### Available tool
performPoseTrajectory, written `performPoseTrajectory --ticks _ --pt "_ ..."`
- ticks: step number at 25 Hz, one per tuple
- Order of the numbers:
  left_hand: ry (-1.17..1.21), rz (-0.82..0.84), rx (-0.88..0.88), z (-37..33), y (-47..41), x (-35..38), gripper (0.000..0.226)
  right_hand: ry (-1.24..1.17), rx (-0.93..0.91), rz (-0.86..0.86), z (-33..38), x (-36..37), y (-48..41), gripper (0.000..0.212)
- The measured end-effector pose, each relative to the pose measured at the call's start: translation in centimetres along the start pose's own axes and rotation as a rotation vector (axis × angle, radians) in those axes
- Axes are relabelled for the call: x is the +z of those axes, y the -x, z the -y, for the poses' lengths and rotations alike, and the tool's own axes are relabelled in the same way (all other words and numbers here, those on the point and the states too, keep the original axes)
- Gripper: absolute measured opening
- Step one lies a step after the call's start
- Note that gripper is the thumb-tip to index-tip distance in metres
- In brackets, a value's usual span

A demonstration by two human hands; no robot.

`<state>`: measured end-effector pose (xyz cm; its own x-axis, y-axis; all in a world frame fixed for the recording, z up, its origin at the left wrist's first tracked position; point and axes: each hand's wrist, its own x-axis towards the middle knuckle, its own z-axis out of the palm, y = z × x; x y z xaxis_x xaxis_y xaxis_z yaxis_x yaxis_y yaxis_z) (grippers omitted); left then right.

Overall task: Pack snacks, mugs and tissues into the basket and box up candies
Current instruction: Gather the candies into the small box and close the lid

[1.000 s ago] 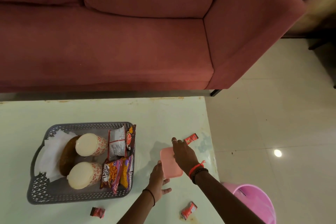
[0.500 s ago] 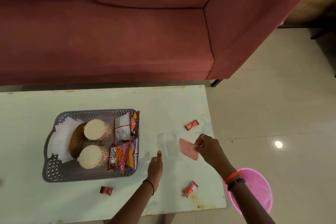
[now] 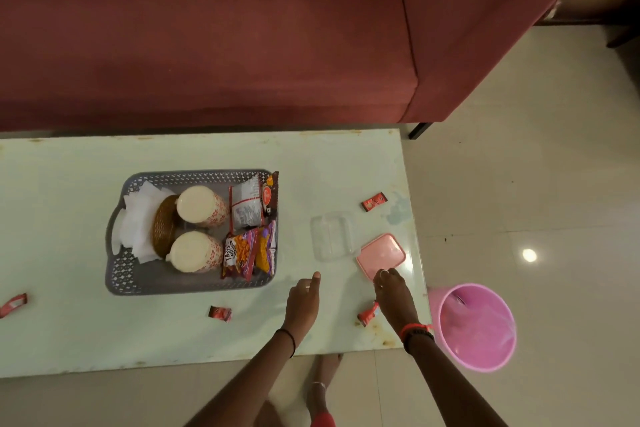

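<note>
A grey basket [image 3: 138,274] on the pale table holds two mugs [image 3: 201,204], white tissues [image 3: 136,222], a brown woven thing and snack packets [image 3: 247,250]. To its right stands a clear box [image 3: 330,236] with no lid on it. The pink lid [image 3: 381,253] lies flat on the table beside the box. My right hand [image 3: 393,291] touches the lid's near edge with its fingertips. My left hand [image 3: 304,298] hovers over the table with loosely curled fingers, holding nothing. Red candies lie loose: one at the far right [image 3: 374,201], one by my right hand [image 3: 367,314], one in front of the basket [image 3: 220,313], one at the left edge [image 3: 12,303].
A dark red sofa [image 3: 242,45] runs along the far side of the table [image 3: 69,340]. A pink bin [image 3: 478,326] stands on the tiled floor just past the table's right end. My foot [image 3: 320,388] shows below the near edge.
My right hand lifted the pink lid off the clear box, carried it right and set it flat on the table. My left hand drew back from the box toward me.
</note>
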<state>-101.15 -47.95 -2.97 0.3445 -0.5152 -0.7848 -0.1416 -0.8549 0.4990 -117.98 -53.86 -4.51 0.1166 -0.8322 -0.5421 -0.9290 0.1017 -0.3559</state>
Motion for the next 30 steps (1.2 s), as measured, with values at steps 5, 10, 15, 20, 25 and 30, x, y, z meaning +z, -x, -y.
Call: performPoseTrajectory --ticks 5,10,15,20,25,30 --pt "-0.081 -0.017 0.147 2.9 1.5 -3.0 0.041 -0.126 0.203 -0.065 -0.1 2.3 3.2 0.03" --pt "-0.387 -0.008 0.286 8.8 2.1 -7.4 0.021 -0.142 0.18 -0.032 0.1 4.9 4.4 0.044" --pt "-0.713 -0.222 0.391 13.9 0.8 -12.4 0.036 -0.132 0.208 -0.062 0.7 6.7 4.2 0.036" --pt "-0.848 -0.285 0.402 16.1 -2.2 -14.5 0.047 -0.163 0.19 -0.119 -0.1 7.2 3.6 0.045" --pt "-0.806 -0.266 0.489 16.5 -3.5 -14.1 0.028 -0.457 0.275 -0.294 0.3 6.1 3.7 0.018" --pt "-0.776 -0.196 0.527 16.5 -4.6 -14.9 0.02 -0.629 0.132 -0.399 3.2 2.0 3.1 0.021"
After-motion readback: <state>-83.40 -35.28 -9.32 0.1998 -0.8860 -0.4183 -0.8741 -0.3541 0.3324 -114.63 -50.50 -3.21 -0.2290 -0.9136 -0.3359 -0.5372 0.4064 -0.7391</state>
